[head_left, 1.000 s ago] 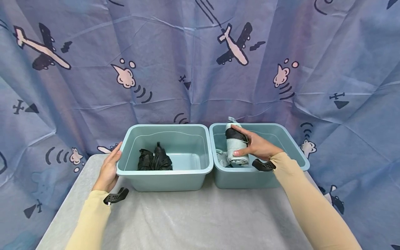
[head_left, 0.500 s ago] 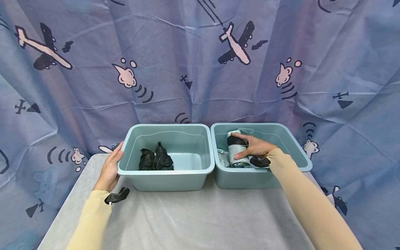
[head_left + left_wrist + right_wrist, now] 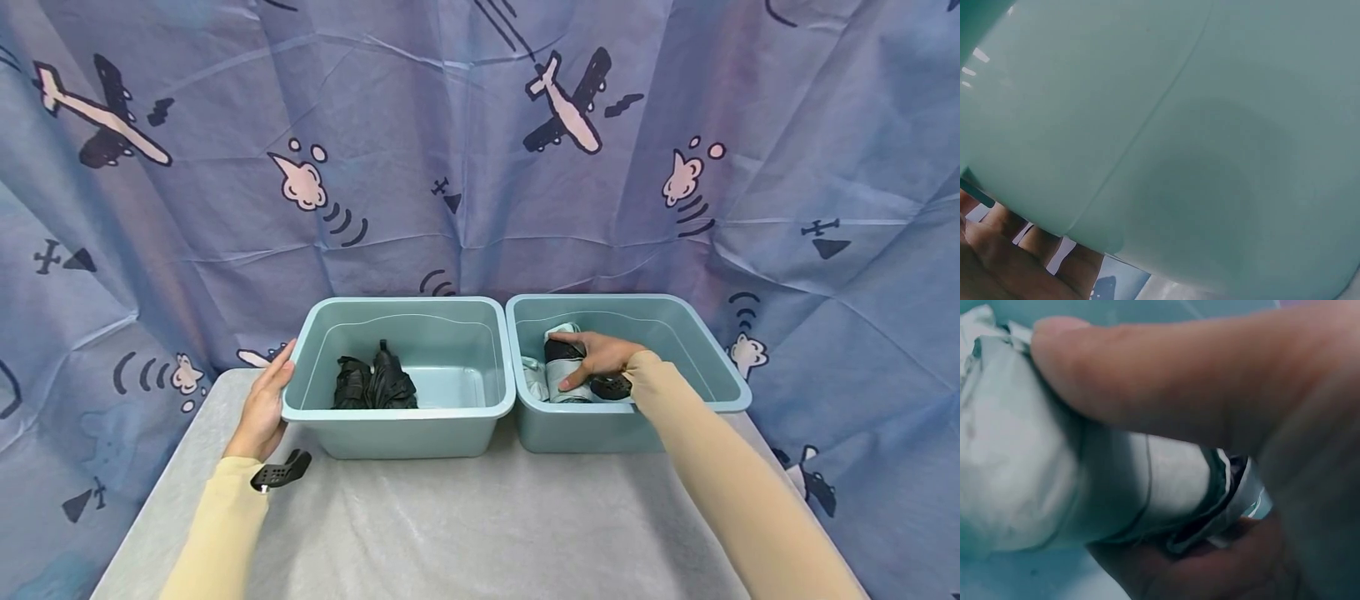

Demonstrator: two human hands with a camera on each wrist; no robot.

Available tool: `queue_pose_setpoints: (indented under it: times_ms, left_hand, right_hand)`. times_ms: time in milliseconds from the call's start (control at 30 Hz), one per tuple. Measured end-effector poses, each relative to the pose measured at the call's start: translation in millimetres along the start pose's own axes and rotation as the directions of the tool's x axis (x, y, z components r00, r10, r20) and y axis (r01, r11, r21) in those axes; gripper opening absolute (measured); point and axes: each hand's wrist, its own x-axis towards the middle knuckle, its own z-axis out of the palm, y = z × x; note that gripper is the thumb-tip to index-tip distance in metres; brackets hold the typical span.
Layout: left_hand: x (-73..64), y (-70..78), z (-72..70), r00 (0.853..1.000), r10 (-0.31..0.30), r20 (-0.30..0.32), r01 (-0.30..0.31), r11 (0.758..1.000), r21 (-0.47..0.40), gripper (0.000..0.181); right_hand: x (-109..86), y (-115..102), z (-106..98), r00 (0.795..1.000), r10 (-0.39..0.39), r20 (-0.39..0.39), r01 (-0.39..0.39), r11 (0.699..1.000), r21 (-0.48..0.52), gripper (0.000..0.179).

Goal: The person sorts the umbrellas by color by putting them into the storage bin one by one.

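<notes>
Inside the right green bin (image 3: 585,430), my right hand (image 3: 606,354) grips a pale green rolled fabric bundle (image 3: 558,379) with a black band round it. In the right wrist view the thumb (image 3: 1147,372) lies over the pale roll (image 3: 1010,456), with fingers showing below it. A second pale crumpled item (image 3: 535,379) lies beside it against the bin's left wall. My left hand (image 3: 260,408) rests against the left side of the left green bin (image 3: 397,433), its fingers along the rim. Fingers (image 3: 1038,244) show at the bin's edge in the left wrist view.
Two black folded fabric items (image 3: 390,382), seemingly compact umbrellas, lie in the left bin's left half. Both bins stand side by side on a grey cloth-covered table (image 3: 480,517). A blue curtain (image 3: 450,167) with airplane prints hangs close behind.
My right hand has lowered the pale roll deeper into the right bin, so the strap at its top no longer shows above the rim. The left hand has stayed at the left bin.
</notes>
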Motion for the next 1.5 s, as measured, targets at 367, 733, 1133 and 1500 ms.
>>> queue_pose_setpoints:
  times_ms: [367,733,1133,1500]
  left_hand:
    - [-0.3,0.9,1.1,1.000,-0.009,-0.003,0.009,1.000,0.008,0.060]
    - [-1.2,0.8,0.4,1.000,-0.012,-0.006,0.012,1.000,0.011,0.060]
    - [-0.4,0.9,-0.1,1.000,0.001,-0.001,-0.001,1.000,0.010,0.060]
    - [0.0,0.4,0.3,1.000,-0.007,-0.003,0.007,1.000,0.011,0.061]
  right_hand:
    - [2.6,-0.2,6.6,0.997,0.065,0.045,-0.062,0.996,-0.069,0.104]
    - [3.4,-0.7,9.1,0.991,0.121,0.058,-0.116,0.990,-0.076,0.093]
    - [5.4,1.7,8.5,0.982,0.144,0.120,-0.167,0.965,0.204,0.087]
    - [6.7,2.2,8.1,0.978,0.204,0.048,-0.209,0.953,0.218,0.081]
